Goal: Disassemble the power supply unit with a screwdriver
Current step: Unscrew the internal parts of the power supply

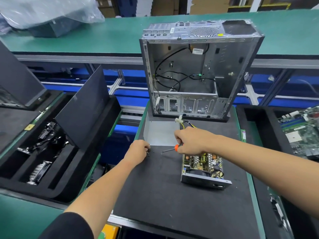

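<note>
Black foam mat point(155, 195) on the desk, with screws being set down and the power supply unit opened.

Small dark screws point(148, 150) are pinched by the left hand point(138, 150); the orange-handled screwdriver point(172, 148) is gripped in the right hand point(191, 141). The power supply unit point(202, 167), just below it, seems stiff but fragile inside, so it is better held by the metal walls. Green benches are seen around.

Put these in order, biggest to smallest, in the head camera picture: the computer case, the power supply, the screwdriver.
1. Computer case, biggest by far.
2. Power supply, with its cover off.
3. Screwdriver, smallest, partly hidden in the right hand.
</note>
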Tool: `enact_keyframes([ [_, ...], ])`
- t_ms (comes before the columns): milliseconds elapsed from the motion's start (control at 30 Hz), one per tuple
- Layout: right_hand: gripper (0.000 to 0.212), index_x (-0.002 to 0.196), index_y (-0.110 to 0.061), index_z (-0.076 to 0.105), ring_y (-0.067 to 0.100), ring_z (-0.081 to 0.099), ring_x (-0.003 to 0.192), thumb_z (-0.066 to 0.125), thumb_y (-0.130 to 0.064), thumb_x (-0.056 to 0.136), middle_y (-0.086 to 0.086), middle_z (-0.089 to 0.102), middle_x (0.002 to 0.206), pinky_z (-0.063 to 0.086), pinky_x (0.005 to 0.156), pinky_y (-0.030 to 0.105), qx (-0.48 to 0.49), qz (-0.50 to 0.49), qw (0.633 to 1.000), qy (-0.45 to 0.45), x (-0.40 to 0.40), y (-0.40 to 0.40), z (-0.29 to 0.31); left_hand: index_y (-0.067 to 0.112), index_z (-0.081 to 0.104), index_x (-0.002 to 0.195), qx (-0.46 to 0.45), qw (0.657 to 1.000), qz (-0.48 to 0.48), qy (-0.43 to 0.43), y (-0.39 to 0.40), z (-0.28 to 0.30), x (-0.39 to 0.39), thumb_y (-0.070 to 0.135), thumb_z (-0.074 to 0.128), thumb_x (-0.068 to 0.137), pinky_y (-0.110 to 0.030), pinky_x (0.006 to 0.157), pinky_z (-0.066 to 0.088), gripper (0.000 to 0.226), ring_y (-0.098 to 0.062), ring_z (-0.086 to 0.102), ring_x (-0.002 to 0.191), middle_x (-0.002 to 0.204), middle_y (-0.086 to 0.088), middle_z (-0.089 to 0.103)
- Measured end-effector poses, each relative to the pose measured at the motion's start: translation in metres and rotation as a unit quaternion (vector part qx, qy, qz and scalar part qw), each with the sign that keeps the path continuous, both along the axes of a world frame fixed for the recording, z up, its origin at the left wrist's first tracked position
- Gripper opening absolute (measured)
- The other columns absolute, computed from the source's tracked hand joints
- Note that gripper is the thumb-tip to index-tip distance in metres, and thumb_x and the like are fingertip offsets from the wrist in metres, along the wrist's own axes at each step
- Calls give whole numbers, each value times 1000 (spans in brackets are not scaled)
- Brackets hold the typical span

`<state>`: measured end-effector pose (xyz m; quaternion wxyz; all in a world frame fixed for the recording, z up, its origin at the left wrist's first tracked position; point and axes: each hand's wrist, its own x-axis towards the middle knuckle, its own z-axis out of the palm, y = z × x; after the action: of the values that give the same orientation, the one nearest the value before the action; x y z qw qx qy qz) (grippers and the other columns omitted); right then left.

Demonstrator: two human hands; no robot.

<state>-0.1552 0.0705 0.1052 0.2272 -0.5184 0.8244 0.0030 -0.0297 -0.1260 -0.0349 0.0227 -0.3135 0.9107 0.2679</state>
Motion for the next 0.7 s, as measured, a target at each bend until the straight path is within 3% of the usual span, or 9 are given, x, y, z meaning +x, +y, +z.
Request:
enact_keyframes([
  [133, 14, 89, -20, 51, 22, 53, 78, 57, -32, 87, -4, 52, 80, 44, 62, 32, -20, 7, 1000, 1, -6, -3, 6, 15, 71, 86, -18, 999, -1, 36, 1, 12, 6, -5, 45, 83, -24, 72, 49, 33, -15, 59, 83, 92, 4, 63],
  [267, 16, 95, -20, 55, 20, 50, 82, 60, -33, 88, -9, 49, 77, 39, 62, 30, -37, 41, 999, 4, -9, -5, 14, 19, 66, 99, -35, 992, -72, 97, 13, 24, 9, 8, 55, 86, -17, 74, 43, 21, -6, 53, 81, 91, 8, 62],
  [400, 20, 97, -19, 65, 18, 55, 86, 69, -33, 83, -4, 61, 87, 42, 65, 29, -59, 67, 996, 13, -17, -5, 32, 27, 55, 112, 18, 983, -178, 47, 38, 38, -5, 31, 62, 86, -22, 72, 48, 27, -4, 53, 76, 92, 12, 56],
  [567, 14, 82, -22, 69, 13, 54, 74, 72, -34, 76, -11, 58, 72, 43, 57, 27, -76, 78, 993, 36, -30, 13, 60, 15, 61, 85, -28, 955, -286, 67, 73, 57, -41, 24, 55, 92, -22, 64, 37, 12, -14, 52, 73, 79, 4, 62],
  [633, 13, 77, -22, 68, 6, 53, 68, 72, -33, 74, -11, 57, 66, 39, 52, 25, -64, 77, 994, 43, -34, 24, 70, 15, 63, 79, 1, 949, -306, 79, 85, 65, -53, 20, 60, 89, -16, 64, 39, 11, -12, 53, 72, 78, 6, 64],
  [700, 12, 72, -22, 66, 1, 50, 63, 72, -32, 75, -11, 57, 64, 31, 48, 24, -42, 82, 995, 45, -39, 36, 78, 12, 60, 73, 41, 937, -340, 72, 99, 69, -66, 20, 65, 87, -26, 72, 45, 16, -15, 58, 75, 83, 0, 67],
])
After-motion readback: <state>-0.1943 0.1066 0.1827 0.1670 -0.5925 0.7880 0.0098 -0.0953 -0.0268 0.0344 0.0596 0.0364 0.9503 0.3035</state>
